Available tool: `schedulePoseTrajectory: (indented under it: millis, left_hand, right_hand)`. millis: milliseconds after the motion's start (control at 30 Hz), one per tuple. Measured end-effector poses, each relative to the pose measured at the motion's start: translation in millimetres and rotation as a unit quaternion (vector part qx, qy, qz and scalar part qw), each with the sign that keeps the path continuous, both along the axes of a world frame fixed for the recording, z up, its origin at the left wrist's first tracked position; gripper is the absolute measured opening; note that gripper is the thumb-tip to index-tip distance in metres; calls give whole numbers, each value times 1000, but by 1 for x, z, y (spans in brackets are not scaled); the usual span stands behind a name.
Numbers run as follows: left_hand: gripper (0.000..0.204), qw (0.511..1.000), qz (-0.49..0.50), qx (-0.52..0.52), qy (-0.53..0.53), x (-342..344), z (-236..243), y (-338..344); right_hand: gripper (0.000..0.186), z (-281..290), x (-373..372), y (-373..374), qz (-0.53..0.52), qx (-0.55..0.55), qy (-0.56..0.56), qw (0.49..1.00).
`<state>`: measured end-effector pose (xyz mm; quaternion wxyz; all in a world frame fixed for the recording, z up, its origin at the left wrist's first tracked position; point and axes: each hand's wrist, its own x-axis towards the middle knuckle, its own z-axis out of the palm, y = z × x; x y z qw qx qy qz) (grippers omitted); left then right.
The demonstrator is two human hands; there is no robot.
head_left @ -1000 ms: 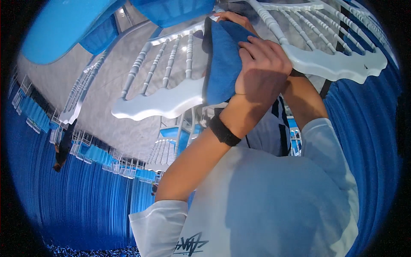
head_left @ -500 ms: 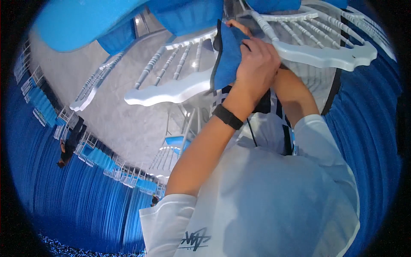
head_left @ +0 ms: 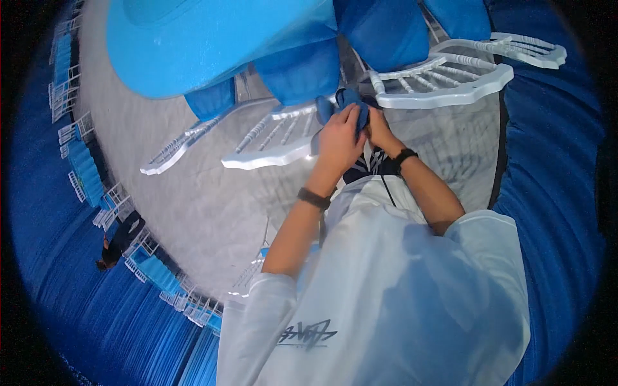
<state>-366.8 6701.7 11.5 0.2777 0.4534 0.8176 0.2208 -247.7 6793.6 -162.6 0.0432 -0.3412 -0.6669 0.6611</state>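
Observation:
A blue cloth (head_left: 351, 101) is bunched up in front of my body, between two white chairs. My left hand (head_left: 340, 140) has its fingers closed around the near left side of it. On the right side my right hand (head_left: 381, 131) grips it too, its fingers partly hidden behind the cloth. The white chair back (head_left: 273, 151) with turned spindles stands just left of my left hand. Another white chair back (head_left: 444, 95) is beyond my right hand.
A large round table with a light blue cover (head_left: 212, 51) fills the top left. Blue-covered chair seats (head_left: 299, 74) line its edge. Rows of white chairs (head_left: 84, 167) and a person in dark clothes (head_left: 121, 241) are far left. Blue curtains (head_left: 553, 193) hang at the right.
The cloth, spread out flatter before, is now bunched smaller between my hands. My hands have drawn apart, so both now show. The view has shifted, bringing more of the table in.

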Motion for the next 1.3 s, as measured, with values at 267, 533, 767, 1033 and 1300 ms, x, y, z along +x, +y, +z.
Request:
schedulePoseTrajectory:
  millis: [267, 533, 767, 1033, 1300]
  left_hand:
    - [49, 998, 35, 41, -12, -15, 23, -57]
    - [36, 990, 109, 48, -77, -35, 38, -87]
    - [28, 985, 98, 122, -70, -48, 25, -98]
    - [27, 986, 105, 47, -124, -106, 27, -130]
    - [47, 988, 130, 52, -71, -189, -5, -165]
  right_hand:
    - [29, 98, 43, 7, 216, 116, -78, 966]
    - [53, 199, 15, 33, 262, 189, -116, 939]
    - [32, 214, 1, 31, 233, 281, -94, 926]
    - [29, 287, -106, -22, 218, 249, 37, 943]
    - [31, 307, -117, -68, 388, 225, 16, 894]
